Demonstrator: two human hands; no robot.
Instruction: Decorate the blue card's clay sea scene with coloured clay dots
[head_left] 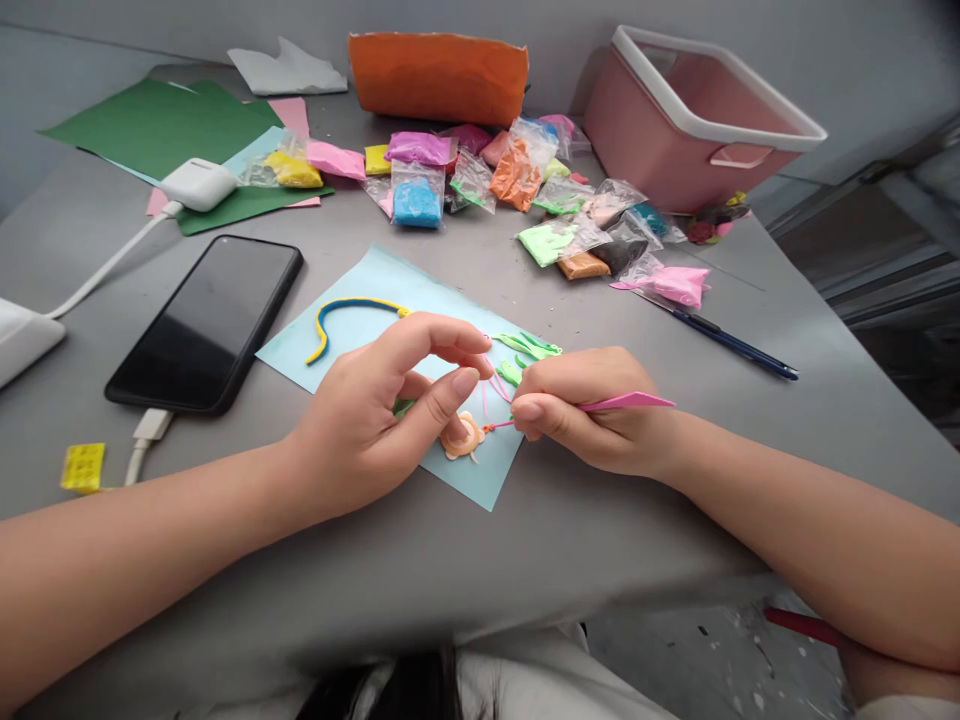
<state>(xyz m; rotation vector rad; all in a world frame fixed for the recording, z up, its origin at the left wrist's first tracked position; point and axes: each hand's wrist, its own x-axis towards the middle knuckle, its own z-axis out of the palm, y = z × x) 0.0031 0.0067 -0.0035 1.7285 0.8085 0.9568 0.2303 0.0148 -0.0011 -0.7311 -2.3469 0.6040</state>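
My right hand [592,410] is closed around a pink modelling tool [630,401], whose flat end sticks out behind the thumb. Its working tip is hidden by the fingers, close to a thin pink clay strand. Over the light blue paper [480,484] hovers my left hand [390,400], fingers curved, thumb and index apart, with nothing visible between them. Beneath its fingertips lies a peach clay shape [463,437], partly covered. Green clay leaves [529,346] sit by the paper's right edge, between the hands. A blue and yellow clay strip [322,325] curves across the left side.
Bagged clay packs [417,203] lie behind the paper, below an orange box [439,78]. A pink bin [645,120] stands back right, a blue pen [735,343] in front of it. To the left are a phone [206,325], a white charger [199,184] and green sheets [165,130].
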